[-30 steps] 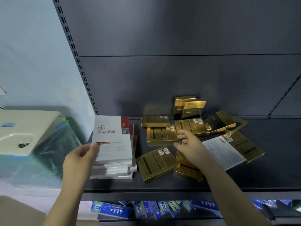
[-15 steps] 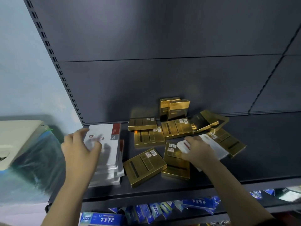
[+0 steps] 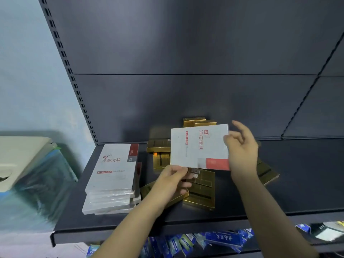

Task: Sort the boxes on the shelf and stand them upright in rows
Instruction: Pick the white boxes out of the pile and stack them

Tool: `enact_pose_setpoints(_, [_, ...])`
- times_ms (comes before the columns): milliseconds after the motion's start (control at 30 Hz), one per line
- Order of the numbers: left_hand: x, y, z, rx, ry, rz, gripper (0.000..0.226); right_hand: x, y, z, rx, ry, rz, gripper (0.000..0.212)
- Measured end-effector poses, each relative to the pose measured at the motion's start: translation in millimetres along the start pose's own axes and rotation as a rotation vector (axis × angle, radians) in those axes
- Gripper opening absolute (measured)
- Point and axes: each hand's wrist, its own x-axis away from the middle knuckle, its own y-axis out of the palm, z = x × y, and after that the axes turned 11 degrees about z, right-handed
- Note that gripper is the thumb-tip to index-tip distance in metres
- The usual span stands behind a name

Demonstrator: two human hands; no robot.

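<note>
There is one view only, from a camera worn on the person's head. It faces forward and slightly down at a dark shelf (image 3: pixel 186 216), straight on to the shelf's back panel (image 3: pixel 186 43), and sits close enough for both forearms to enter from the bottom edge. The wide lens bends the slotted upright (image 3: pixel 74 86) at the left. The frame takes in a pale wall (image 3: pixel 24 71) at far left and a lower shelf of blue packs (image 3: pixel 219 239) along the bottom
</note>
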Motion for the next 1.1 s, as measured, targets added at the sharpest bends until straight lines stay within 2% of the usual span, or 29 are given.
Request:
enact_pose_setpoints(167, [-15, -11, 4, 0.413, -0.082, 0.156, 0.051, 27, 22, 23, -0.115, 0.202, -0.120, 0.050])
enact_pose_setpoints(233, [-15, -21, 9, 0.536, -0.100, 0.202, 0.057, 34, 24, 28, -0.195, 0.318, -0.167, 0.047])
enact_pose_setpoints(333, [-15, -38, 16, 0.630, -0.017, 0.270, 0.053, 32, 21, 31, -0.257, 0.405, -0.179, 0.039])
enact_pose_setpoints(400, [-12, -52, 21, 0.582, 0.049, 0.313, 0.049, 25, 20, 29, -0.217, 0.384, -0.158, 0.037])
enact_pose_setpoints(467, [-7, -65, 28, 0.372, 0.093, 0.327, 0.040, 17, 21, 24, -0.105, 0.338, -0.138, 0.035])
enact_pose_setpoints(567, [4, -77, 33, 0.089, 0.111, 0.192, 0.020, 3, 22, 15, 0.018, 0.290, -0.211, 0.037])
enact_pose_setpoints(667, [8, -83, 33, 0.173, 0.123, 0.193, 0.007, -1, 25, 14, -0.117, 0.394, -0.319, 0.039])
enact_pose_setpoints(733, [9, -86, 29, 0.340, 0.136, 0.203, 0.018, 3, 30, 18, -0.260, 0.514, -0.406, 0.039])
enact_pose_setpoints(800, [12, -87, 23, 0.430, 0.159, 0.234, 0.023, 14, 39, 25, -0.274, 0.551, -0.562, 0.046])
enact_pose_setpoints(900, [13, -88, 9, 0.444, 0.161, 0.266, 0.041, 38, 58, 34, -0.116, 0.429, -0.676, 0.058])
enact_pose_setpoints(1000, [16, -101, -1, 0.236, 0.234, 0.284, 0.061, 53, 76, 33, -0.001, 0.255, -0.697, 0.054])
enact_pose_setpoints(1100, [23, -126, -1, -0.091, 0.383, 0.377, 0.061, 59, 88, 32, 0.018, 0.171, -0.733, 0.059])
